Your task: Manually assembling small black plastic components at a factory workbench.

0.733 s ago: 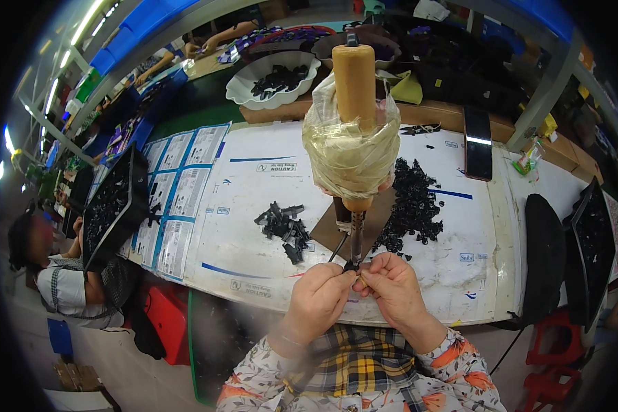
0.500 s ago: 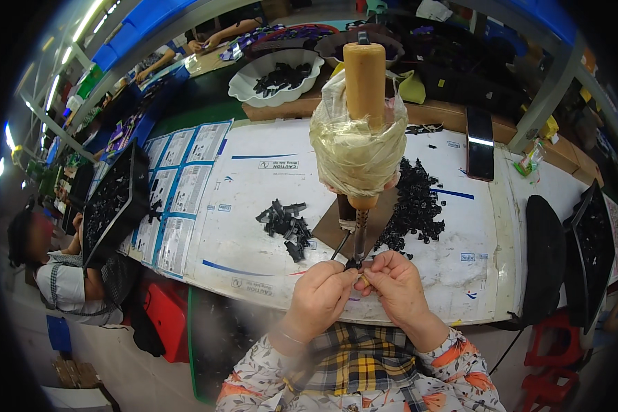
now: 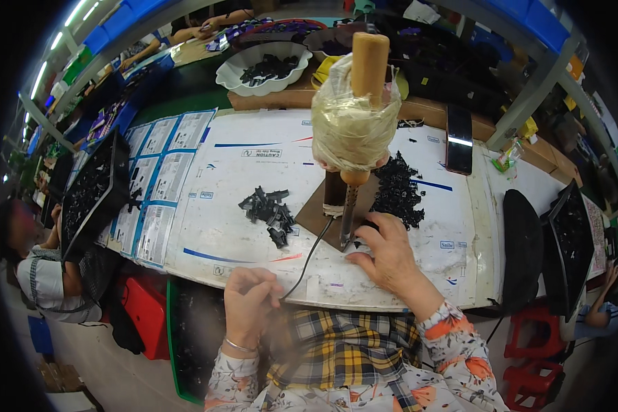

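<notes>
A soldering iron [image 3: 349, 213] with a wooden handle [image 3: 369, 69] stands tip down over a brown board [image 3: 316, 209], its middle wrapped in clear film. My right hand [image 3: 389, 257] is beside the tip, thumb and forefinger spread apart, with a small dark piece near them. My left hand [image 3: 249, 300] is at the table's front edge, fingers curled together; whatever they may hold is hidden. Left of the board lies a loose pile of black plastic parts [image 3: 270, 213]. Right of it spreads a larger heap of small black parts [image 3: 398, 192].
A thin black cable [image 3: 307, 264] crosses the front of the white table covering [image 3: 213, 178]. A white scalloped bowl [image 3: 233, 80] stands behind, and a dark phone [image 3: 459, 147] lies back right. Black trays [image 3: 106, 189] flank the table. At left sits another person [image 3: 58, 285].
My hands were together under the iron's tip and have parted. The left has moved left along the front edge; the right has moved up beside the tip. The whole view has shifted slightly.
</notes>
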A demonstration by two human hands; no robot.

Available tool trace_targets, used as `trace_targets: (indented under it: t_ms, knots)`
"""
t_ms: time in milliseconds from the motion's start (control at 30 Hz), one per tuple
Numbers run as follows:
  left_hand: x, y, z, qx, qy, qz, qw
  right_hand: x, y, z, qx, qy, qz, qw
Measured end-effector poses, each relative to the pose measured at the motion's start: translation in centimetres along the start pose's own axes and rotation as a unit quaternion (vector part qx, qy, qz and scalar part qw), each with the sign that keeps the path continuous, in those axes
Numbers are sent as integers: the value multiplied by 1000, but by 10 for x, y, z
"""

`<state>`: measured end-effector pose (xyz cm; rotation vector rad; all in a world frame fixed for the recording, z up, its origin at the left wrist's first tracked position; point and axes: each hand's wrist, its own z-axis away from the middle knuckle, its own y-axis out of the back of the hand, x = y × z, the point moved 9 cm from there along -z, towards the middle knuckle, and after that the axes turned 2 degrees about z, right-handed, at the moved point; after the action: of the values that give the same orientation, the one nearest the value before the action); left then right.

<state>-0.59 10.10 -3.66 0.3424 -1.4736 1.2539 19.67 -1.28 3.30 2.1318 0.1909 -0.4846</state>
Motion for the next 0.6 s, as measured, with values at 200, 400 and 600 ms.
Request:
trace_targets:
  t_ms: [200,400,600]
  knots:
    - [12,29,13,28,-2,10,1000,0,-15,-11,-28,22,63,997]
    - [29,34,2,12,-25,-25,999,7,-9,-12,12,28,102,994]
    - [70,17,-64,-49,-157,-315,935,9,-11,-11,37,14,111,993]
